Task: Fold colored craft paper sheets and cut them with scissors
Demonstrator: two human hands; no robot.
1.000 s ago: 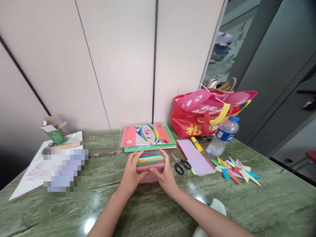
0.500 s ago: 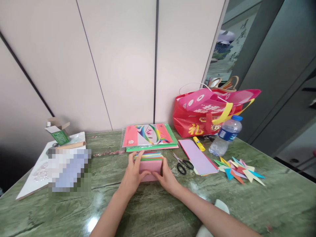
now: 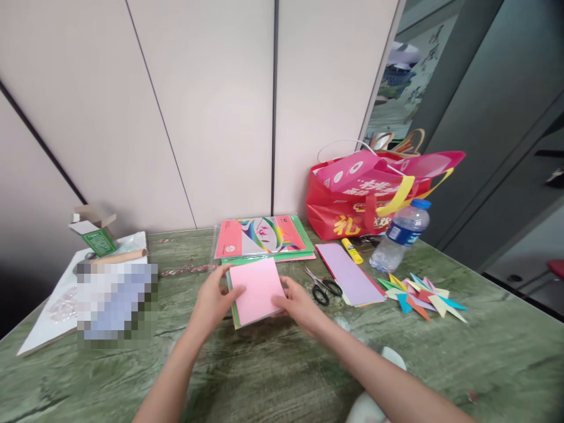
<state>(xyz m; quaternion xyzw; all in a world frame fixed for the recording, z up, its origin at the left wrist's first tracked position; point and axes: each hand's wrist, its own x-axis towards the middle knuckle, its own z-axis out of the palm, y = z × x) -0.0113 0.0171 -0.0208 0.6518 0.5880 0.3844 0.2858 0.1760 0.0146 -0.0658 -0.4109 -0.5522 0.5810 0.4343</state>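
A stack of square coloured paper [image 3: 258, 294], pink on top with green and orange edges showing at the left, is tilted up between my two hands. My left hand [image 3: 215, 296] grips its left side, thumb on the pink face and fingers behind. On the right edge my right hand [image 3: 297, 302] pinches the stack, thumb in front; its other fingers are partly hidden behind the paper. Just beyond lies a packet of coloured paper [image 3: 264, 235] with a rainbow-patterned cover. Black-handled scissors [image 3: 324, 288] rest to the right of my right hand.
Purple paper strips [image 3: 350, 276], a yellow glue stick [image 3: 352, 251], a water bottle [image 3: 399, 238] and folded paper stars [image 3: 425, 296] lie rightward. A red bag [image 3: 348, 200] leans near the wall. At left are a white board [image 3: 48, 314] and a small green box [image 3: 97, 239].
The paper stack has turned from standing on edge to showing its broad pink face toward me. My left hand has shifted left and now holds its side. The view has moved slightly.
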